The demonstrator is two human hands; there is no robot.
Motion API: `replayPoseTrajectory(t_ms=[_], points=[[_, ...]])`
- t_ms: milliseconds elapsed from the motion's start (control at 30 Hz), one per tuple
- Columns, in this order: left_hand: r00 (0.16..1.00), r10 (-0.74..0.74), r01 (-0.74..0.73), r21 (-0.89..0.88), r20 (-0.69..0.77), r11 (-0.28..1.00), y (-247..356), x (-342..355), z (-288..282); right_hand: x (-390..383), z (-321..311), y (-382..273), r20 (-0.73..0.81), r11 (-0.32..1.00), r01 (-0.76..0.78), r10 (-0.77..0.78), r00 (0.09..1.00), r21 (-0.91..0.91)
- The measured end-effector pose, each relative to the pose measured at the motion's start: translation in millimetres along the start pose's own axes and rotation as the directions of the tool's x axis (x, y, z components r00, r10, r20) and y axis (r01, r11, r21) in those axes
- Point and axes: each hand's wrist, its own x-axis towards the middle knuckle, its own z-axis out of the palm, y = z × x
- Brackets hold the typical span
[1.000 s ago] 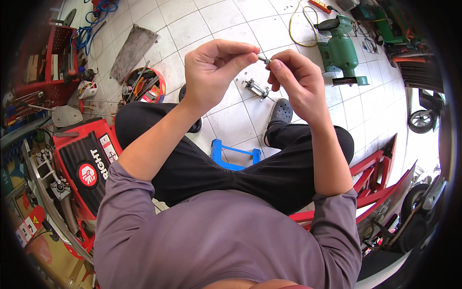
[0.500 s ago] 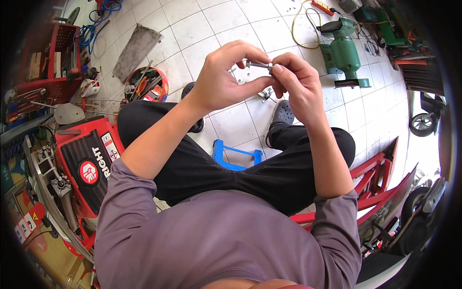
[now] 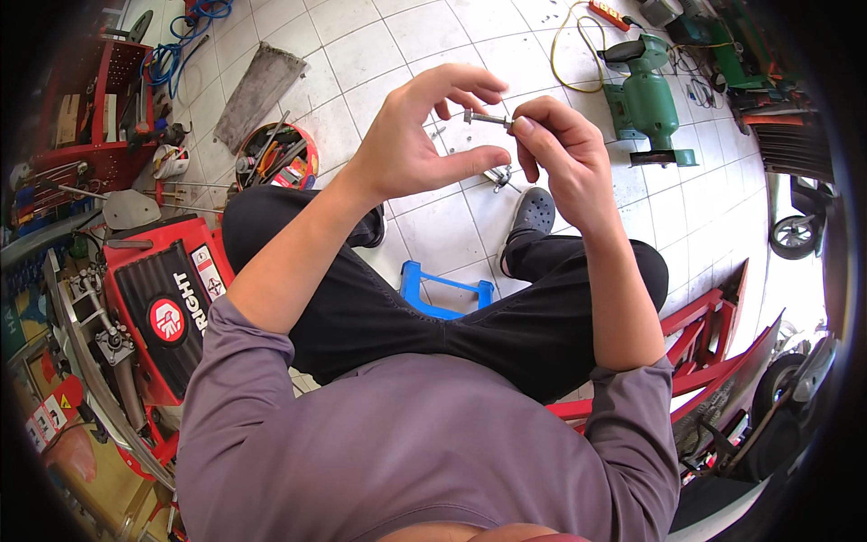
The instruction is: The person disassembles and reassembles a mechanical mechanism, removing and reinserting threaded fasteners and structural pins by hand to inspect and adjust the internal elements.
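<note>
Between thumb and fingers, my right hand pinches one end of a metal bolt. The bolt lies nearly level, its head pointing toward my left hand. That hand is open, with thumb and fingers spread around the bolt's free end and apparently not touching it. Whether a nut sits on the pinched end is hidden by my right fingers. On the floor beyond and below the hands lie a few small metal pieces and a larger shiny metal part, partly behind my left thumb.
A blue stool frame shows between my legs. To the left stand a red bucket of tools, a red-and-black case and a grey board. At right are a green bench grinder, a yellow cable and a red metal frame.
My left fingers and thumb have spread apart, away from the bolt. My right hand still holds the bolt, almost in the same place.
</note>
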Motion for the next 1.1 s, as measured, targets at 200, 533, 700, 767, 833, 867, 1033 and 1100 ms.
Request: replayPoseTrajectory(t_ms=[200, 533, 700, 767, 833, 867, 1033, 1100], points=[[0.869, -0.222, 0.012, 0.431, 0.442, 0.902, -16.3, -1.2, -17.6, -0.6, -2.0, -2.8, 0.011, 1.0, -0.003, 0.003, 1.0, 0.003], [0.918, -0.236, 0.152, 0.266, 0.318, 0.952, -1.0, 0.5, -13.5, -0.8, -5.4, -2.7, -0.028, 0.999, 0.021, -0.02, 0.999, 0.036], [0.967, -0.042, 0.011, 0.123, 0.251, 0.992, 0.3, 2.9, -14.0, 0.1, -4.1, -2.0, -0.028, 0.999, 0.032, -0.031, 0.999, 0.026], [0.818, -0.356, 0.183, 0.382, 0.452, 0.906, 0.6, 4.5, -16.1, -0.6, -5.2, -2.2, -0.042, 0.998, 0.033, -0.031, 0.999, 0.048], [0.895, -0.32, 0.223, 0.31, 0.31, 0.924, 1.7, 1.6, -13.4, -0.5, -5.5, -1.7, -0.049, 0.998, 0.031, -0.029, 0.998, 0.052], [0.958, -0.194, 0.165, 0.143, 0.211, 0.976, 3.8, 1.8, -11.7, 0.1, -5.2, -1.2, -0.049, 0.998, 0.03, -0.027, 0.998, 0.046], [0.838, -0.298, 0.139, 0.348, 0.458, 0.927, 0.0, 6.2, -17.4, 0.2, -6.2, -0.4, -0.035, 0.999, 0.032, -0.031, 0.999, 0.036], [0.808, -0.397, 0.177, 0.464, 0.435, 0.868, -1.2, 5.4, -17.2, -0.1, -6.9, 0.0, -0.035, 0.997, 0.041, -0.039, 0.999, 0.062]])
